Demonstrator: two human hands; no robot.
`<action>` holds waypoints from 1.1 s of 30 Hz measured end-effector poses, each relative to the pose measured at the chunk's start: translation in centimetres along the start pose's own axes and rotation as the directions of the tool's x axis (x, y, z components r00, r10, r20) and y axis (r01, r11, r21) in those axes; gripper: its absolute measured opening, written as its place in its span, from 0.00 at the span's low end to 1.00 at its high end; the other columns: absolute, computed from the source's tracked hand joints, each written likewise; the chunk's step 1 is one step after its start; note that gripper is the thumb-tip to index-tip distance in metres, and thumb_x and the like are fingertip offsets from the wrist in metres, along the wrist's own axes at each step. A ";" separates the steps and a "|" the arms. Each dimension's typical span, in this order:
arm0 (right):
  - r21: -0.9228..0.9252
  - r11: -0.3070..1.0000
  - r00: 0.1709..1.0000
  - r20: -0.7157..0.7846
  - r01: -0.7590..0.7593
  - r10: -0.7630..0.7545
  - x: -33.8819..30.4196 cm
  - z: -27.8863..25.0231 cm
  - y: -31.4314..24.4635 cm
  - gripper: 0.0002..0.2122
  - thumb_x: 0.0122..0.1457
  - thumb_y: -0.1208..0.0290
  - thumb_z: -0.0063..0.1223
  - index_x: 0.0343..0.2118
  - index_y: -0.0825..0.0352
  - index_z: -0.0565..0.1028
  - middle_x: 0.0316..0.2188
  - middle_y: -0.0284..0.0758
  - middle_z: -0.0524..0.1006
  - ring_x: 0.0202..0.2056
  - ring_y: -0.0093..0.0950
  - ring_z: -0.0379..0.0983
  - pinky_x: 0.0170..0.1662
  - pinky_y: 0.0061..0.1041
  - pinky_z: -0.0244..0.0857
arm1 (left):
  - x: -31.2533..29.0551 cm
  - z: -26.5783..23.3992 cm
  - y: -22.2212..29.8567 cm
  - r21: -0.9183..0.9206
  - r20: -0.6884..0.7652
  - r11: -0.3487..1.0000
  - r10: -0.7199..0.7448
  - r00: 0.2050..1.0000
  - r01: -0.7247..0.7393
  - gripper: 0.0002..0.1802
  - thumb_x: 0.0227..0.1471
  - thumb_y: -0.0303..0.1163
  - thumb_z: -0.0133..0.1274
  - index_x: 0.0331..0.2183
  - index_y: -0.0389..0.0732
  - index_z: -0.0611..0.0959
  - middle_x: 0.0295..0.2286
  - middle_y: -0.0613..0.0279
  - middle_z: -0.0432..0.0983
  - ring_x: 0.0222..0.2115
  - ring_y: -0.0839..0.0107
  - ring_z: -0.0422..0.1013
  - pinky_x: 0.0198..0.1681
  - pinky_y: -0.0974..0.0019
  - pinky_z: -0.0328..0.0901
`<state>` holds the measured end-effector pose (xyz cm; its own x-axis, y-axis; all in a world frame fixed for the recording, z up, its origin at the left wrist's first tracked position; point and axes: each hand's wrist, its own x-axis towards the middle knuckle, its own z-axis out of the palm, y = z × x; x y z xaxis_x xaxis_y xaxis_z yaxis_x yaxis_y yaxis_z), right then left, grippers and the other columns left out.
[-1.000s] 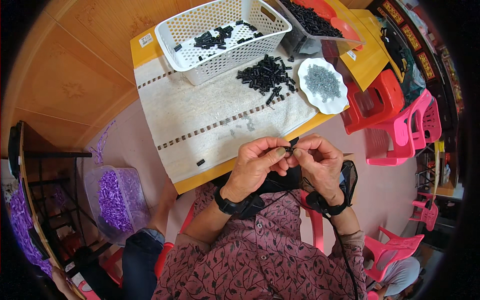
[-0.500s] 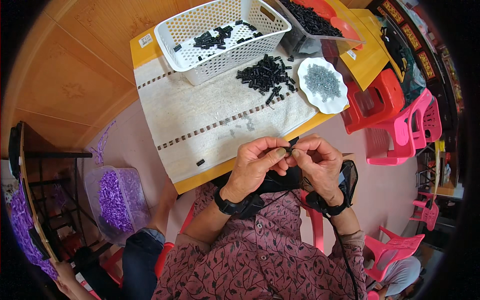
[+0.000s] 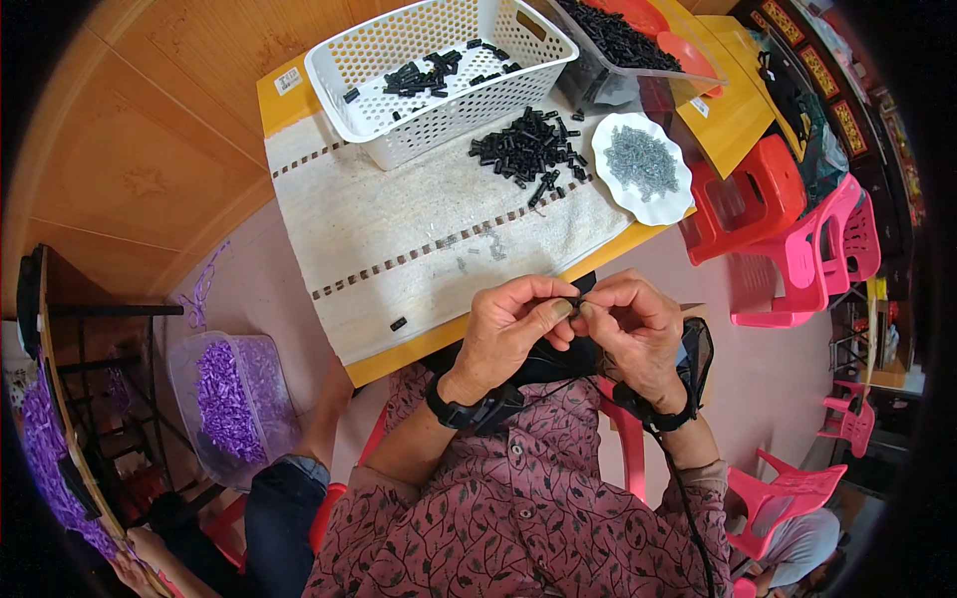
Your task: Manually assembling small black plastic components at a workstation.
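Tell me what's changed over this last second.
At the lower left, a co-worker's hand has shifted slightly rightward. Nothing was visibly picked up or released: the left hand and right hand still pinch a small black piece; the black pile and white dish stayed put.

The left grip (image 3: 510, 324) and right grip (image 3: 638, 324) pinch a small black piece (image 3: 574, 302) together by the near edge of the tabletop (image 3: 419, 349). On its pale cloth (image 3: 379, 214), a heap of black tubes (image 3: 526, 146) lies between a perforated white basket (image 3: 469, 120) and a scalloped white plate (image 3: 663, 211) of clear bits (image 3: 641, 159); a lone black tube (image 3: 399, 324) rests farther left
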<state>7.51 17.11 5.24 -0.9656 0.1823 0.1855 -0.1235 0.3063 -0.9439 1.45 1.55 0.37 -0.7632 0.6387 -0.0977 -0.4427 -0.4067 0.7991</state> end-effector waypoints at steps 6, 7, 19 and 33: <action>0.010 0.999 0.999 0.007 -0.033 0.032 0.0 0.2 -0.8 0.04 0.52 0.85 0.53 0.31 0.74 0.73 0.29 0.36 0.74 0.28 0.22 0.75 0.31 0.17 0.71 | -0.2 -0.2 0.0 0.052 0.024 0.998 0.018 1.000 -0.019 0.10 0.54 0.21 0.49 0.40 0.31 0.77 0.27 0.58 0.76 0.23 0.77 0.72 0.27 0.75 0.69; 0.009 0.999 0.999 0.006 -0.033 0.033 0.0 0.2 -0.8 0.04 0.52 0.85 0.53 0.31 0.74 0.73 0.29 0.36 0.74 0.28 0.22 0.75 0.31 0.17 0.71 | -0.1 -0.3 0.0 -0.001 0.029 1.000 0.013 1.000 -0.013 0.10 0.54 0.21 0.49 0.40 0.30 0.77 0.28 0.59 0.76 0.23 0.77 0.72 0.27 0.75 0.69; 0.132 0.980 0.988 0.063 -0.148 0.141 0.1 -0.2 -1.1 0.03 0.55 0.85 0.51 0.32 0.75 0.72 0.30 0.34 0.73 0.28 0.21 0.75 0.33 0.17 0.72 | -0.3 0.0 0.6 0.180 0.023 0.982 0.056 0.998 -0.059 0.09 0.55 0.21 0.49 0.39 0.30 0.77 0.26 0.60 0.76 0.23 0.78 0.72 0.27 0.75 0.69; 0.456 0.802 0.918 0.106 -0.387 0.382 0.3 -0.1 -0.8 0.04 0.58 0.81 0.48 0.35 0.75 0.72 0.28 0.38 0.77 0.28 0.24 0.77 0.34 0.20 0.73 | 0.0 -0.3 0.2 -0.314 0.093 0.936 -0.137 0.986 0.159 0.11 0.56 0.27 0.49 0.41 0.34 0.77 0.28 0.63 0.75 0.23 0.80 0.71 0.28 0.76 0.68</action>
<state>7.40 17.03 6.07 -0.9578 0.1851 -0.2197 0.1701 -0.2510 -0.9529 1.29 1.30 0.34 -0.6485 0.7461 -0.1506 -0.6838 -0.4842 0.5459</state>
